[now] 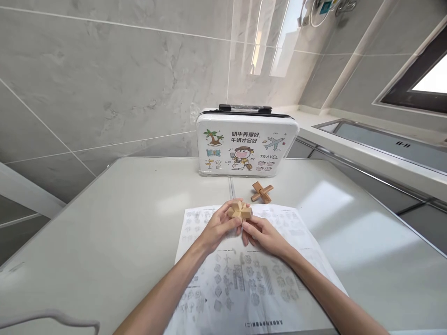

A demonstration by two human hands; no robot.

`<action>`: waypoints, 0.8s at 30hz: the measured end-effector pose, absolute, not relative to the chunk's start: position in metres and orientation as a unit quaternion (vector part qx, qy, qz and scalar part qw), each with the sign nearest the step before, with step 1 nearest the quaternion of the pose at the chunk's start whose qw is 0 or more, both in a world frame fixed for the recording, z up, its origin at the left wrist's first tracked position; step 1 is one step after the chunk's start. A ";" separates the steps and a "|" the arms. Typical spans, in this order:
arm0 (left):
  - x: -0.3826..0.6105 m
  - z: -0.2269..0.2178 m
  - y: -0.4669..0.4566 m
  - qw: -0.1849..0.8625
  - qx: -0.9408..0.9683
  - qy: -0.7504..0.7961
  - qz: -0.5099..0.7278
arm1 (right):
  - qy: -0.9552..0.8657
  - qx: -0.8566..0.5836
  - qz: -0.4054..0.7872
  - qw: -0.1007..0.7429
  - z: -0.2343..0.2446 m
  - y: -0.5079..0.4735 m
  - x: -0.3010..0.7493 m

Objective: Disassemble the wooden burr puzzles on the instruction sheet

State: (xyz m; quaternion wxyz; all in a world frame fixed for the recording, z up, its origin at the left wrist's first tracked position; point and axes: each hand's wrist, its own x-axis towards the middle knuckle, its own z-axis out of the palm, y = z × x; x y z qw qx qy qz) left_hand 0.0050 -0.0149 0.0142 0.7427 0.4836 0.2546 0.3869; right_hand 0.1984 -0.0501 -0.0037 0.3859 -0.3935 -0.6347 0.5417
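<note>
A light wooden interlocking puzzle (240, 211) is held above a printed sheet. My left hand (219, 225) grips it from the left with fingers wrapped around its side. From below and to the right, my right hand (261, 231) pinches it. Under both hands lies a white instruction sheet (244, 279) covered with small diagrams. A second, darker wooden cross puzzle (261, 191) rests on the table just beyond the sheet, apart from my hands.
A white tin case (246, 143) with cartoon travel prints and a black handle stands upright against the tiled wall. The pale table (104, 223) spreads to both sides. A counter with a dark panel (384, 139) runs along the right. A grey cord (52, 318) lies at the lower left.
</note>
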 end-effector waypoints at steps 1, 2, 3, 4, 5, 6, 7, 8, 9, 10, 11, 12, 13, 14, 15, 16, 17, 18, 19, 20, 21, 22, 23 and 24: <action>0.005 0.015 -0.015 0.746 0.485 0.256 0.378 | -0.628 -0.391 0.555 0.380 -0.002 -0.050 0.200; 0.005 0.016 -0.016 0.746 0.488 0.257 0.375 | -0.622 -0.390 0.564 0.378 -0.001 -0.050 0.201; 0.005 0.016 -0.016 0.745 0.490 0.255 0.375 | -0.618 -0.390 0.568 0.379 -0.001 -0.050 0.202; 0.005 0.015 -0.016 0.743 0.492 0.252 0.378 | -0.613 -0.392 0.570 0.382 0.000 -0.050 0.203; 0.006 0.015 -0.016 0.740 0.494 0.248 0.383 | -0.608 -0.394 0.570 0.387 0.000 -0.050 0.203; 0.006 0.014 -0.016 0.736 0.498 0.244 0.389 | -0.605 -0.396 0.568 0.392 0.001 -0.051 0.204; 0.006 0.012 -0.016 0.730 0.504 0.242 0.393 | -0.605 -0.399 0.564 0.396 0.000 -0.051 0.204; 0.007 0.011 -0.016 0.722 0.512 0.243 0.396 | -0.607 -0.403 0.557 0.399 0.000 -0.050 0.204; 0.007 0.010 -0.016 0.713 0.522 0.246 0.399 | -0.609 -0.410 0.546 0.404 -0.001 -0.050 0.204; 0.008 0.009 -0.016 0.700 0.534 0.252 0.402 | -0.609 -0.420 0.532 0.412 -0.003 -0.050 0.204; 0.009 0.008 -0.016 0.684 0.547 0.260 0.406 | -0.607 -0.431 0.517 0.422 -0.005 -0.049 0.204; 0.009 0.008 -0.017 0.665 0.562 0.270 0.410 | -0.603 -0.444 0.503 0.432 -0.007 -0.048 0.204; 0.010 0.007 -0.017 0.645 0.578 0.281 0.412 | -0.597 -0.456 0.490 0.442 -0.009 -0.047 0.204; 0.011 0.007 -0.018 0.626 0.593 0.292 0.414 | -0.590 -0.465 0.481 0.452 -0.011 -0.047 0.204; 0.012 0.007 -0.018 0.610 0.603 0.302 0.416 | -0.586 -0.471 0.475 0.458 -0.013 -0.046 0.204; 0.013 0.007 -0.019 0.597 0.610 0.311 0.419 | -0.582 -0.474 0.472 0.462 -0.014 -0.046 0.203; 0.013 0.007 -0.020 0.586 0.614 0.318 0.421 | -0.579 -0.474 0.472 0.466 -0.015 -0.046 0.203; 0.014 0.007 -0.020 0.579 0.618 0.324 0.422 | -0.576 -0.472 0.474 0.470 -0.015 -0.046 0.202; 0.015 0.007 -0.020 0.571 0.622 0.330 0.422 | -0.572 -0.469 0.477 0.474 -0.014 -0.046 0.201; 0.015 0.007 -0.021 0.563 0.626 0.337 0.422 | -0.568 -0.466 0.480 0.479 -0.013 -0.046 0.201; 0.016 0.007 -0.021 0.553 0.631 0.345 0.421 | -0.564 -0.463 0.484 0.483 -0.012 -0.047 0.200; 0.016 0.008 -0.022 0.542 0.637 0.352 0.421 | -0.560 -0.460 0.488 0.487 -0.012 -0.047 0.199; 0.017 0.008 -0.022 0.532 0.641 0.358 0.421 | -0.556 -0.456 0.492 0.489 -0.011 -0.048 0.198; 0.017 0.008 -0.022 0.524 0.645 0.363 0.422 | -0.553 -0.452 0.498 0.491 -0.011 -0.048 0.198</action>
